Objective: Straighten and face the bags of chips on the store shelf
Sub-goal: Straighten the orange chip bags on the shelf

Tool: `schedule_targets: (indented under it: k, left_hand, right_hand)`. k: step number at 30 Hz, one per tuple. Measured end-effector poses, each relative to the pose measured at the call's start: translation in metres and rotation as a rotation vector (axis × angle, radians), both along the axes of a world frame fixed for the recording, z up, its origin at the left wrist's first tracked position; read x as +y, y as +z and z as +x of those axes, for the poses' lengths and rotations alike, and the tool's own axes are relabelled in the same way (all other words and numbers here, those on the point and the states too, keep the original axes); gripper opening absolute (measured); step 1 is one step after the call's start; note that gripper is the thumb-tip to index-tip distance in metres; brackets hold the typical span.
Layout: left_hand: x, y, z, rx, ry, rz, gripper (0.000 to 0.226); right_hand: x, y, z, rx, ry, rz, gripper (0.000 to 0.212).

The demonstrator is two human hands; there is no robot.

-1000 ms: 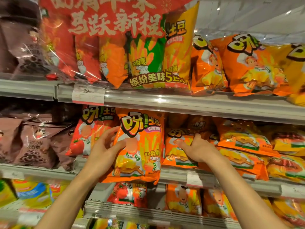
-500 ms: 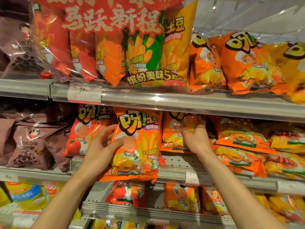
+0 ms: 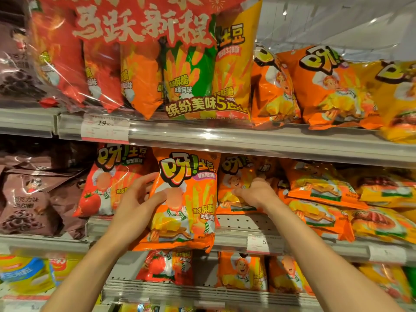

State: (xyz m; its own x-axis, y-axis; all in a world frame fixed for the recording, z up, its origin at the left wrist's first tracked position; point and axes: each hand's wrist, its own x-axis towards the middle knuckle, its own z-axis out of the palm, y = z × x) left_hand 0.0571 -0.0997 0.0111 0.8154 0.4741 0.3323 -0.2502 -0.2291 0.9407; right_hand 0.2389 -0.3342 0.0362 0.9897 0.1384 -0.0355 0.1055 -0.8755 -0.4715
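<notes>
Big white 马跃新程 runs across the red multipack (image 3: 139,25) up top — 缤纷美味5 along its lower edge. The price tag (image 3: 105,129) under it reads 19. On the orange bag (image 3: 184,199): 呀!土豆, 香浓酥脆, 吮指回味. Lower tag (image 3: 263,243) — a 5.

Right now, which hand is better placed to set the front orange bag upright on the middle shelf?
Left. The left hand already grips the front orange bag by its edge, bottom overhanging the shelf lip. The right hand holds the orange bag behind.
</notes>
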Motion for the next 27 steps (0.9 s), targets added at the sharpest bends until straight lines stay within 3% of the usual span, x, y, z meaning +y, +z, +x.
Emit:
schedule_targets:
  k: [4,8,13,17,20,24,27]
  left_hand:
    - [0.001,-0.003,0.002,-0.005,-0.001,-0.01,0.041]
    - [0.002,-0.003,0.003,0.001,0.004,0.0,0.042]
    - [0.002,-0.004,0.003,-0.011,-0.002,0.018,0.04]
    - [0.004,-0.006,0.003,-0.005,-0.007,0.048,0.039]
    - [0.003,-0.008,0.004,-0.012,-0.007,0.056,0.039]
    - [-0.003,-0.013,0.01,-0.022,-0.025,0.072,0.039]
    - [-0.015,-0.016,0.019,-0.019,-0.045,0.081,0.041]
  right_hand:
    - [0.004,-0.004,0.005,-0.094,-0.052,0.042,0.065]
    - [0.013,-0.005,0.009,-0.229,-0.167,0.117,0.097]
    - [0.02,-0.014,0.015,-0.165,-0.177,0.133,0.102]
    - [0.012,-0.01,0.015,-0.041,-0.122,0.181,0.083]
    - [0.005,-0.005,0.001,-0.084,-0.096,0.422,0.053]
    - [-0.009,-0.002,-0.041,-0.194,0.022,0.655,0.064]
    - [-0.013,-0.008,-0.076,-0.076,0.192,0.733,0.064]
